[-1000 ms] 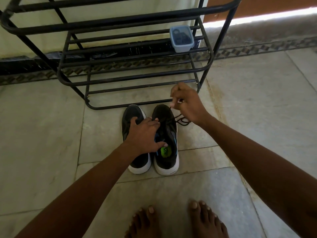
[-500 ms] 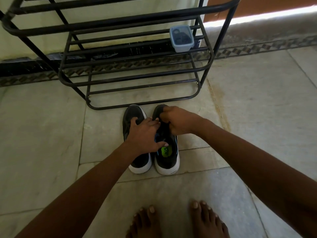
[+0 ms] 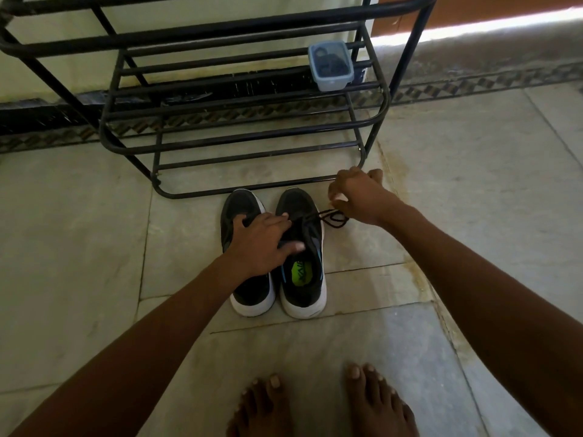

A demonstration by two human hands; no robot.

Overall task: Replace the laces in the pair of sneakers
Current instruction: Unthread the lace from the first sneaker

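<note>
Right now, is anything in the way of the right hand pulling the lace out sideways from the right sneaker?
Nothing visible. The right hand pinches the black lace beside the right sneaker, over bare floor; the rack stands behind.

both forearms are bare, no sleeves, watch or rings visible; the feet (image 3: 318, 402) are bare too.

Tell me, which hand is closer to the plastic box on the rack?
Right. The right hand is just below the rack's corner under the plastic box; the left hand rests lower, on the sneakers.
</note>
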